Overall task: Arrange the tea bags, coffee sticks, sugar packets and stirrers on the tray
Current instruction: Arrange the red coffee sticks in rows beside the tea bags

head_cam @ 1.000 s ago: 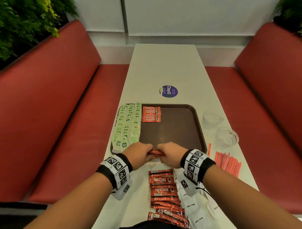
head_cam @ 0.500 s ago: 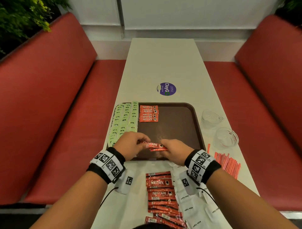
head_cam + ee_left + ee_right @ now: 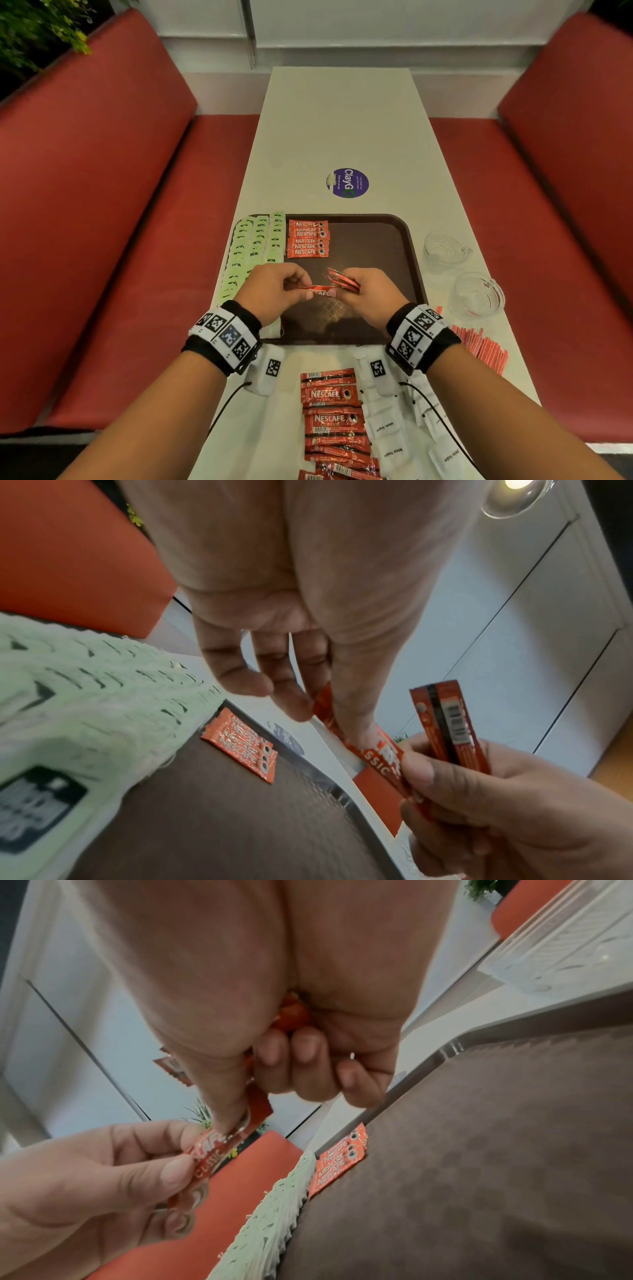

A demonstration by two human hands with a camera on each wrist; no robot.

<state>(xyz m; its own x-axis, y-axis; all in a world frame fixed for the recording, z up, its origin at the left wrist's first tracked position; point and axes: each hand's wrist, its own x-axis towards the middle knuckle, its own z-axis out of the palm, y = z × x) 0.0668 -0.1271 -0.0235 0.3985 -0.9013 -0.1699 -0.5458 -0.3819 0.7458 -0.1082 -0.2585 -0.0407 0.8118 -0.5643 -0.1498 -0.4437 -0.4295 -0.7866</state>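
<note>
Coffee sticks in red foil wrappers occupy three places: a neat overlapping group lies on the dark brown plastic tray at its far left, just beside the rows of pale green tea bags along the tray's left side; a loose column lies on the pale surface near the person; and a few are in the hands above the tray. Left hand pinches one end of a single red stick between thumb and fingers. Right hand is clenched round a small bundle of sticks and pinches the same single stick's other end. White sugar packets lie beside the near column. Thin red stirrers lie on the surface right of the tray, near two clear glass cups.
</note>
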